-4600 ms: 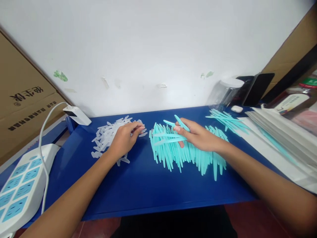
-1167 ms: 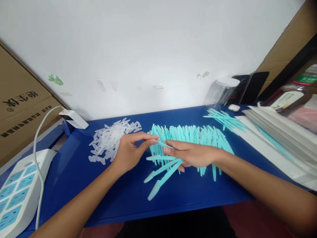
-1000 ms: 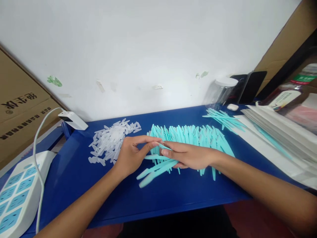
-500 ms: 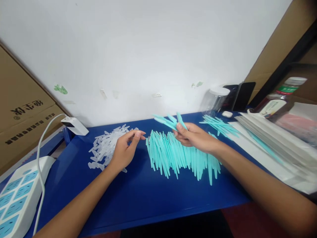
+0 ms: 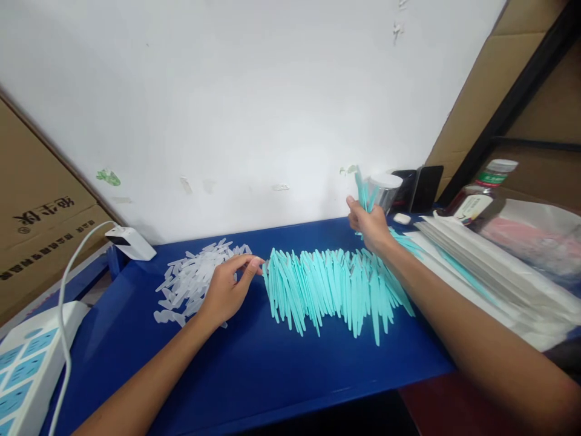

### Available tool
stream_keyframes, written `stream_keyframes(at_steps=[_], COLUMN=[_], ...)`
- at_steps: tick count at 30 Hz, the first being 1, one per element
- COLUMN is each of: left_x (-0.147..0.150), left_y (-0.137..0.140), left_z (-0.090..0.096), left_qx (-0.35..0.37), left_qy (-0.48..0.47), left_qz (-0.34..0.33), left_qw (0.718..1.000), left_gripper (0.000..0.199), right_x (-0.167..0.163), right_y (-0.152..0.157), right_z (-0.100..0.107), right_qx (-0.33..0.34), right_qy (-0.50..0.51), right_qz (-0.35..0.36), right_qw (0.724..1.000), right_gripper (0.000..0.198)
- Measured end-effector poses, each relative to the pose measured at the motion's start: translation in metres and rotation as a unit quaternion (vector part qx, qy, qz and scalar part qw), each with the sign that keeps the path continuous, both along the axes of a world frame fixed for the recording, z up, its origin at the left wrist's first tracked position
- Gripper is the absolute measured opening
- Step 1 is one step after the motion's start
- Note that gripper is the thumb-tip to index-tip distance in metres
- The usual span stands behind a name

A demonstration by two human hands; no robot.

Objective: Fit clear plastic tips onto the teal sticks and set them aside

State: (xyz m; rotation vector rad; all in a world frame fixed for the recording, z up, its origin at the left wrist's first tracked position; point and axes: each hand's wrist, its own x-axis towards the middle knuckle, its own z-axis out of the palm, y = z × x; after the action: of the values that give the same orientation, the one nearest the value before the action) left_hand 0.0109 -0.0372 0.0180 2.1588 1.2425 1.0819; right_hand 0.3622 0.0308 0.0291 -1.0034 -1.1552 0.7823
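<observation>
My right hand [image 5: 370, 225] is closed around several slim turquoise plastic sticks [image 5: 362, 186], which look like eyebrow razors and poke up above the fist. It is near the back of the table, in front of a clear jar. A wide row of the same sticks [image 5: 318, 287] lies side by side across the middle. At the row's left end my left hand [image 5: 229, 287] has thumb and forefinger pinched together; what they hold, if anything, is too small to make out. Behind that hand is a heap of small translucent white caps [image 5: 193, 275], partly covered by it.
The clear jar [image 5: 385, 191] with a white lid stands by the wall. More turquoise sticks [image 5: 408, 243] lie beside stacked pale sleeves [image 5: 490, 272]. A dark bottle [image 5: 474, 197] is at right. A power strip [image 5: 34, 369], cable and white charger [image 5: 131, 242] occupy the left.
My right hand has moved right and back, from above the row towards the jar, carrying the turquoise sticks, now more upright. My left hand stays almost in place. The view has shifted slightly.
</observation>
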Motion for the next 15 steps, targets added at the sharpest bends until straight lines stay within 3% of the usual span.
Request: stream_keyframes(at_steps=[5, 11, 15], left_x=[-0.001, -0.002, -0.002], left_y=[0.001, 0.003, 0.003], left_z=[-0.003, -0.006, -0.006], left_qx=[0.013, 0.022, 0.024], left_qy=[0.02, 0.03, 0.034], left_qz=[-0.004, -0.008, -0.01], left_qw=[1.0, 0.999, 0.999], left_gripper=[0.035, 0.035, 0.034], right_x=[0.004, 0.003, 0.001], right_y=[0.022, 0.027, 0.026], right_z=[-0.013, -0.024, -0.027], right_qx=[0.003, -0.003, -0.055], right_qy=[-0.005, -0.036, -0.071], right_qz=[-0.035, -0.043, -0.022], right_qw=[0.999, 0.998, 0.996], right_gripper=[0.061, 0.055, 0.058])
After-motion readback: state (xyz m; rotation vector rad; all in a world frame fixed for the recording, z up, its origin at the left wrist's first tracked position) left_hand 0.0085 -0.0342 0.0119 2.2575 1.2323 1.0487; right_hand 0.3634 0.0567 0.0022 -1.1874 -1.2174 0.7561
